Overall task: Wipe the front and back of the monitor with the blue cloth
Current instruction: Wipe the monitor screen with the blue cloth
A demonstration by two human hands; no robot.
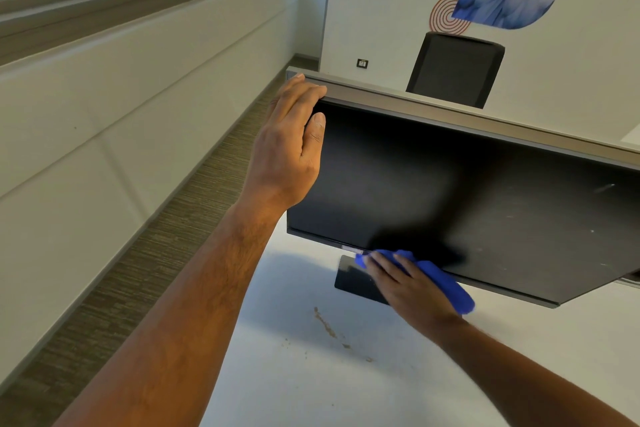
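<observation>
Monitor: the monitor [467,191] stands on the white counter [311,374] straight ahead of both hands, dark screen facing the person, its long axis running from the left hand out to the right and past the picture's edge.

Left hand: the left hand [291,149] clasps the screen's upper left corner, fingers hooked over the top edge and thumb laid on the front, steadying the panel.

Right hand: the right hand [408,284] lies low, with its fingers spread fairly flat on the blue cloth [446,282] and pressing it against the lower bezel near the middle, just above the stand base [356,279].

Cloth: bunched under that hand, with a fold sticking out toward the right along the bottom edge.

Key relation: most of the unwiped glass lies up and to the right of the cloth hand; pale specks and smears show on the screen well off to that side. The right hand is the nearer one to them.

Likely next move: I'd judge a sweep rightward along the long axis, while the left hand braces the corner.

Back of the monitor: hidden from here, beyond both hands; seemingly not yet done.

Nearby: a brownish stain [325,322] marks the counter just this side of the right wrist.
</observation>
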